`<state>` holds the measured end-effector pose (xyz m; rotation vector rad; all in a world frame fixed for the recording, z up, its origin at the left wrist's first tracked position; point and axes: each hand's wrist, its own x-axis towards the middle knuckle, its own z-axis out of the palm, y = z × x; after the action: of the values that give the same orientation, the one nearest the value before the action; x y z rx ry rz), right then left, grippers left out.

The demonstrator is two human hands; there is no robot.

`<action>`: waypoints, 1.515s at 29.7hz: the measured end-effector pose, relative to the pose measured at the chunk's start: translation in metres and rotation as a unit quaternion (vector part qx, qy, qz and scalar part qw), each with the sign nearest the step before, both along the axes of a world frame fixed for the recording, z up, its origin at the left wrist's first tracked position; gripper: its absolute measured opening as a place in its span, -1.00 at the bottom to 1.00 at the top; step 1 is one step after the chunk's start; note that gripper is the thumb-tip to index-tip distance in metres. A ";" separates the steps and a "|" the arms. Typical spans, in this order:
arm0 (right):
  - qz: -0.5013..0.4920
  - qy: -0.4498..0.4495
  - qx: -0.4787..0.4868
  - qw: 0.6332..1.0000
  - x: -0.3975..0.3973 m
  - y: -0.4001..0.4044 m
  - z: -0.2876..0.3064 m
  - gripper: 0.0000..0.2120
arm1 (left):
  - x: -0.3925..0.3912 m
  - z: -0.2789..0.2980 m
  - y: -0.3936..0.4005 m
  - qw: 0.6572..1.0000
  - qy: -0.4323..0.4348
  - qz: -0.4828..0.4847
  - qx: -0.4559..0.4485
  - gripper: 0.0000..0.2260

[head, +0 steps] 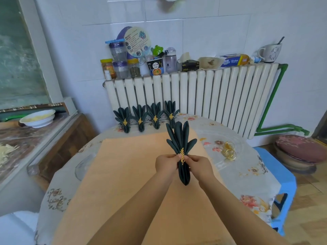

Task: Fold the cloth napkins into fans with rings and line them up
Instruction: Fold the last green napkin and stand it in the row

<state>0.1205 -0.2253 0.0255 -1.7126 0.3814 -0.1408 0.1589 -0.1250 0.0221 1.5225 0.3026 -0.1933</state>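
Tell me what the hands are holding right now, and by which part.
Both hands, left and right, pinch the dark green napkin fan at its narrow waist, right at the gold ring, with the pleats spread above.

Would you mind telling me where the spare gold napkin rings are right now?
In the head view, the loose gold metal napkin rings lie on the floral tablecloth, right of the orange mat and the right hand.

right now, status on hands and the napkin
Left hand, right hand both pinch fifth napkin fan at its ring. Four fans lined up. Nothing in the way.
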 end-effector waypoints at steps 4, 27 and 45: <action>-0.017 -0.009 -0.020 1.000 0.071 -0.030 0.011 -0.81 | 0.075 0.008 -0.031 1.000 -0.009 -0.011 0.000 -0.86; -0.044 0.013 -0.083 0.995 0.359 -0.109 -0.026 -0.74 | 0.369 -0.036 -0.124 0.999 0.021 0.008 0.034 -0.86; -0.008 0.061 -0.154 0.986 0.395 -0.117 -0.044 -0.68 | 0.375 -0.028 -0.138 0.989 0.017 0.008 0.145 -0.61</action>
<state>0.5155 -0.3425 -0.0185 -2.0298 0.4834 -0.1113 0.5343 -0.2631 -0.0064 1.8044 0.3835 -0.1678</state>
